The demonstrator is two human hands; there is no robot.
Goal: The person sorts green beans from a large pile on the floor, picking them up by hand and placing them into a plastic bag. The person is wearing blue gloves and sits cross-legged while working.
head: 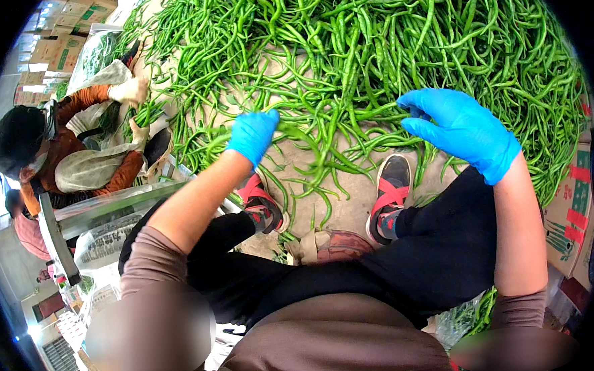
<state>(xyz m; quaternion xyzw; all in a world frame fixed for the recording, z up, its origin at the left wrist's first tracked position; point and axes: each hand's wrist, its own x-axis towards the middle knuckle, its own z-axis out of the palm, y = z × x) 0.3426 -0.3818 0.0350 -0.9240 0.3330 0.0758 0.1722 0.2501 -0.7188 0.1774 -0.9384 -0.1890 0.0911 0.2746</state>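
Observation:
A large heap of long green chili peppers (370, 45) spreads before me, thinning to loose ones between my feet. My left hand (254, 136), in a blue disposable glove, is closed around a few green chili peppers (302, 136). They stick out on both sides of the fist and look blurred. To the right, my right hand (455, 127), gloved in blue too, hovers at the heap's near edge. Its thumb and fingers are apart in a curve, with no pepper visibly gripped; pepper ends lie close to the fingertips.
My shoes (395, 180) stand on the floor among stray peppers. At the left, a co-worker (80, 141) in light gloves holds a bunch of peppers (148, 114) beside a metal-framed stand (61, 248). Cardboard boxes (570, 211) stand at the right, and stacked cartons (58, 52) at the far left.

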